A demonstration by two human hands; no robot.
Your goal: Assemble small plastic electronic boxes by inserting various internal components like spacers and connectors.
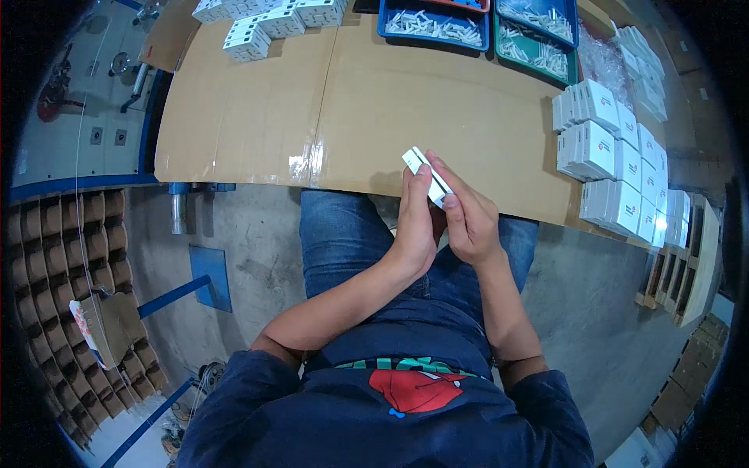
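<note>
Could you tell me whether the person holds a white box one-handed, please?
No, the left hand and right hand hold the white box between them.

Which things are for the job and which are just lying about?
Job, probably:
left hand and right hand, holding a slim white box
stacked white boxes
small white parts in a blue tray

Just lying about, seemingly:
wooden pallet
cardboard dividers

Place: workshop, packing type
Worktop (437, 109): cardboard-covered
Bins (437, 47): full of small white parts (437, 28)
Boxes (599, 150): white, in stacks
Pallet (708, 257): wooden
Floor (577, 312): bare concrete
</note>
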